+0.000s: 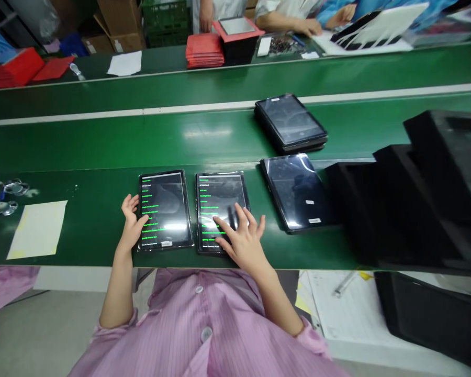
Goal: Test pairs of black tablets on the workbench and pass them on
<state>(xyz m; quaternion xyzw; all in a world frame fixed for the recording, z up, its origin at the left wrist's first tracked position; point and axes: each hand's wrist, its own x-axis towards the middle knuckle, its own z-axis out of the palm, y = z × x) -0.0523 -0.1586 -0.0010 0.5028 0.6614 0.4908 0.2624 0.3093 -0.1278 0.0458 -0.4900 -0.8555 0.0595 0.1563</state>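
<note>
Two tablets lie side by side on the green bench, each lit with a list of mostly green text lines on black. At the lower left edge of the left tablet (167, 209) rests my left hand (132, 225), its thumb over the screen and its fingers apart beside the frame. Over the right tablet (208, 201) my right hand (243, 235) is spread, with the index fingertip at the screen. Neither hand grips anything. A third tablet (294, 191), its screen dark, lies to the right with small white labels on it.
Beyond it sits a stack of tablets (290, 123). Black foam-like blocks (377, 204) crowd the right side. A pale paper sheet (39, 228) and metal keyring-like items (2, 201) lie left. Across the belt are red pouches (204, 51) and co-workers' hands (308, 26).
</note>
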